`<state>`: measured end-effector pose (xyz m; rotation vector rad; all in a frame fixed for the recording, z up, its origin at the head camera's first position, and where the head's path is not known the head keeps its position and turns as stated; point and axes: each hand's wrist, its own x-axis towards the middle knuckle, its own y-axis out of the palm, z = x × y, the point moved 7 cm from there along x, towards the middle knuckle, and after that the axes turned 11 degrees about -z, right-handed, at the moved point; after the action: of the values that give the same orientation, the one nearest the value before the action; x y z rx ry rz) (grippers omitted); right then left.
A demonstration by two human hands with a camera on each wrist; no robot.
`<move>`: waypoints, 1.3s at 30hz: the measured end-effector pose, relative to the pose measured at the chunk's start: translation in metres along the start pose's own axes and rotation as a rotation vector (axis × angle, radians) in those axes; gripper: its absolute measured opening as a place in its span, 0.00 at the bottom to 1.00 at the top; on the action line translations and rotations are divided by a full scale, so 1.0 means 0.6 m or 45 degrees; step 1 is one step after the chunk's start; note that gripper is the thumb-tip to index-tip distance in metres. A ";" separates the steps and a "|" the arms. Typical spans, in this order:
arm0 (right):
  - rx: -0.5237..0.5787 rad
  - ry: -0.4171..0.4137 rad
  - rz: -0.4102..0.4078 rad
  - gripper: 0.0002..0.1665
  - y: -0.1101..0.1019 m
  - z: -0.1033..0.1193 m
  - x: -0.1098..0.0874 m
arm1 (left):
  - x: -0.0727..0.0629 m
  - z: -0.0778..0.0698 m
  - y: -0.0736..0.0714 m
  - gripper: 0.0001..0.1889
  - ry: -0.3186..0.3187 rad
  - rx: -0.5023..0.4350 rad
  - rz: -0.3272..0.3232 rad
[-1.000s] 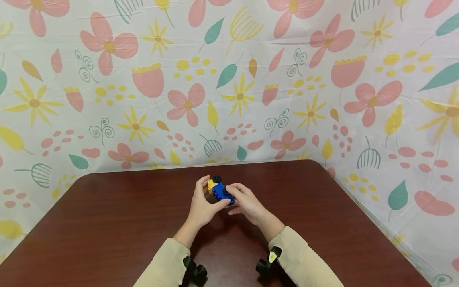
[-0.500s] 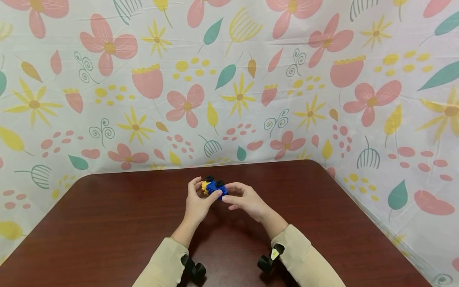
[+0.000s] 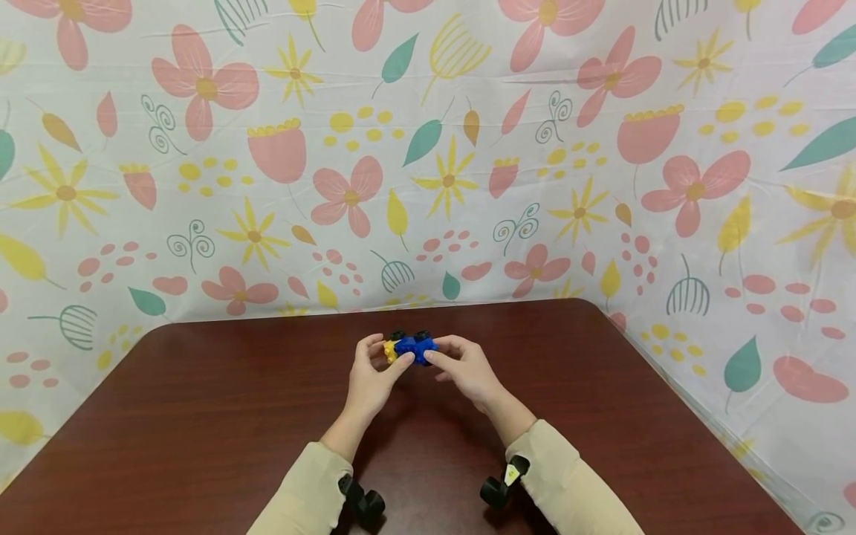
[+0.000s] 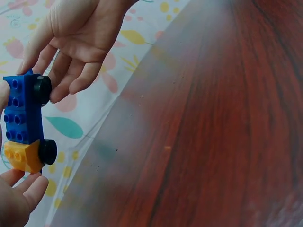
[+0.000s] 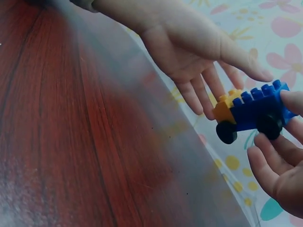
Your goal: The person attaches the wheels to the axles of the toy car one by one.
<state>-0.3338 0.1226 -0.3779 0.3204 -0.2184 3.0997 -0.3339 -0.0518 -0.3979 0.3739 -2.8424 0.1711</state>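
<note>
Between both hands a toy car of building bricks [image 3: 416,346] is held up above the tabletop. It has a studded blue body [image 4: 23,120], a yellow brick [image 4: 23,157] at one end and black wheels [image 5: 270,126]. My left hand [image 3: 369,383] grips the yellow end, its thumb against the blue side. At the blue end, my right hand [image 3: 470,377] pinches with thumb and fingers. In the right wrist view the studs face up and the wheels hang below. My fingers hide part of both ends.
A dark red-brown wooden table [image 3: 221,416] lies under the hands. Behind it and to the right hangs a white cloth [image 3: 428,96] printed with flowers and leaves. Black wrist cameras [image 3: 363,504] sit on the beige sleeves [image 3: 568,475].
The toy car has swung from a slant to nearly level, lying crosswise. My right hand has shifted its grip at the blue end, and my left hand moved slightly left.
</note>
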 end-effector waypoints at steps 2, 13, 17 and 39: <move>-0.011 -0.001 -0.047 0.18 -0.004 0.000 0.001 | 0.000 0.000 0.000 0.38 -0.005 0.006 -0.004; 0.041 -0.055 -0.237 0.21 -0.016 0.002 0.004 | 0.001 0.002 -0.003 0.35 -0.072 0.004 -0.044; 0.092 -0.127 -0.357 0.14 -0.022 0.008 0.002 | 0.000 0.006 0.001 0.32 -0.134 -0.041 -0.051; -0.277 -0.443 -0.505 0.22 -0.029 0.034 -0.011 | -0.011 -0.010 0.010 0.29 -0.289 -0.175 -0.027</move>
<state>-0.3227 0.1368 -0.3572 0.7864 -0.4330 2.5839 -0.3275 -0.0437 -0.3944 0.4182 -3.0484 -0.0761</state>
